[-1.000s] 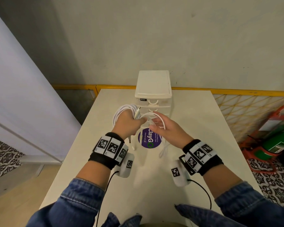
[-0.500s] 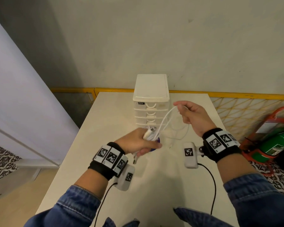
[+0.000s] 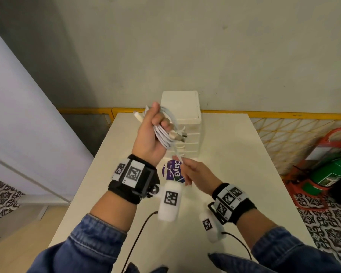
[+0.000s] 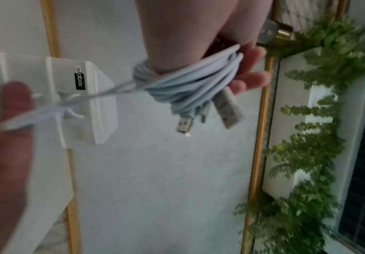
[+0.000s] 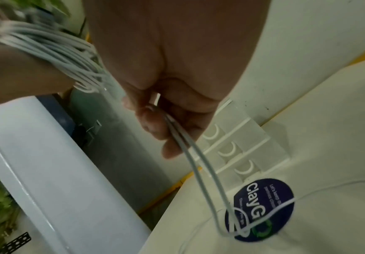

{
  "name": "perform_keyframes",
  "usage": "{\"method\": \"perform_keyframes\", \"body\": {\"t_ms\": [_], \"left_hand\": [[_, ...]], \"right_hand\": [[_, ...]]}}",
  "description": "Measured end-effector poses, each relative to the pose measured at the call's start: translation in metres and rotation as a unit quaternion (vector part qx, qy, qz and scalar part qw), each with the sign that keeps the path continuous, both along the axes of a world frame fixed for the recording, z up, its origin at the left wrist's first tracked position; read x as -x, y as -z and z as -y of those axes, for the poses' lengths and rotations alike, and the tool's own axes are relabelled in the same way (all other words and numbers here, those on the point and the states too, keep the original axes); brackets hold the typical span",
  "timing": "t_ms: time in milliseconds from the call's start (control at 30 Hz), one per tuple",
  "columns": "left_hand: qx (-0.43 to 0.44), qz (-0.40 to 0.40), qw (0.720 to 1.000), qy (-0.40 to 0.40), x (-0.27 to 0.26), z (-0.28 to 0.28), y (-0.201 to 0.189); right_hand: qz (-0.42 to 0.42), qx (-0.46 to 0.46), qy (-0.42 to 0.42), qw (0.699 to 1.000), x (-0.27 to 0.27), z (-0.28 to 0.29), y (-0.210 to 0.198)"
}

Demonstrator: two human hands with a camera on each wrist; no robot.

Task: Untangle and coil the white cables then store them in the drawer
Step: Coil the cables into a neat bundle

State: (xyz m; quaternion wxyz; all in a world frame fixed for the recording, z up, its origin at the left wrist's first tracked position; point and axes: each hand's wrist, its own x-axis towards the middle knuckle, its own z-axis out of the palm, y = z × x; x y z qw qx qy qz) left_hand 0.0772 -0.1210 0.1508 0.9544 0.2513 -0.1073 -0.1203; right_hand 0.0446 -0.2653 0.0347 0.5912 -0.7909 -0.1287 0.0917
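Note:
My left hand is raised above the table and grips a coiled bundle of white cables, with USB plugs sticking out of the bundle. Lower and to the right, my right hand pinches a loose length of white cable between thumb and fingers. That strand runs up to the bundle and hangs down to the table over a purple sticker. The white drawer unit stands behind both hands, its drawers closed.
The white table carries the drawer unit at its far edge by the wall. A yellow rail runs behind it. A green cylinder in a red stand sits on the floor to the right.
My left hand has lifted the coiled bundle up from table height. My right hand has come down from beside the drawer unit to below the bundle, still holding the loose strand.

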Motion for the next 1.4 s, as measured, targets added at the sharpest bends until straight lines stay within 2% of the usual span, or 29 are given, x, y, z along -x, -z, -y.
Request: {"method": "perform_keyframes", "body": {"t_ms": [100, 167, 233, 300, 367, 433, 500, 567, 633, 733, 800, 867, 1033, 1100, 1233, 1400], "left_hand": [[-0.055, -0.045, 0.987, -0.143, -0.013, -0.01, 0.001], [-0.107, -0.04, 0.965, -0.236, -0.017, -0.018, 0.005], [-0.204, -0.013, 0.929, -0.308, -0.019, -0.028, 0.012], [-0.339, 0.028, 0.873, -0.35, -0.018, -0.036, 0.019], [-0.465, 0.078, 0.804, -0.362, -0.015, -0.039, 0.03], [-0.549, 0.129, 0.756, -0.331, -0.011, -0.037, 0.042], [-0.605, 0.152, 0.729, -0.282, -0.007, -0.033, 0.053], [-0.637, 0.168, 0.715, -0.234, -0.005, -0.03, 0.061], [-0.639, 0.185, 0.728, -0.165, -0.001, -0.026, 0.063], [-0.606, 0.17, 0.777, -0.033, 0.008, -0.022, 0.065], [-0.586, 0.135, 0.796, 0.061, 0.013, -0.019, 0.066], [-0.558, 0.115, 0.814, 0.116, 0.018, -0.017, 0.068], [-0.492, 0.105, 0.85, 0.155, 0.023, -0.019, 0.064], [-0.441, 0.094, 0.878, 0.16, 0.021, -0.019, 0.056], [-0.269, 0.113, 0.937, 0.193, 0.014, -0.019, 0.037], [-0.091, 0.12, 0.976, 0.158, 0.008, -0.018, 0.01]], "right_hand": [[0.013, 0.064, -0.038, 0.997, 0.005, -0.007, 0.007], [0.01, 0.097, -0.055, 0.994, 0.008, -0.008, 0.008], [0.004, 0.11, -0.07, 0.991, 0.011, -0.008, 0.003], [0.017, 0.102, -0.078, 0.992, 0.013, -0.009, -0.006], [0.048, 0.089, -0.078, 0.992, 0.011, -0.009, -0.018], [0.076, 0.083, -0.07, 0.991, 0.007, -0.01, -0.029], [0.109, 0.074, -0.058, 0.99, 0.004, -0.011, -0.04], [0.162, 0.074, -0.036, 0.983, 0.002, -0.012, -0.049], [0.206, 0.067, 0.002, 0.976, 0.001, -0.01, -0.054], [0.188, 0.029, 0.05, 0.98, -0.004, -0.003, -0.057], [0.182, 0.045, 0.067, 0.98, -0.01, 0.004, -0.057], [0.184, 0.054, 0.069, 0.979, -0.016, 0.011, -0.057], [0.155, 0.032, 0.104, 0.982, -0.027, 0.026, -0.044], [0.135, 0.051, 0.121, 0.982, -0.028, 0.03, -0.034], [0.105, 0.117, 0.115, 0.981, -0.021, 0.028, -0.003], [0.085, 0.131, 0.116, 0.981, -0.009, 0.022, 0.024]]}}
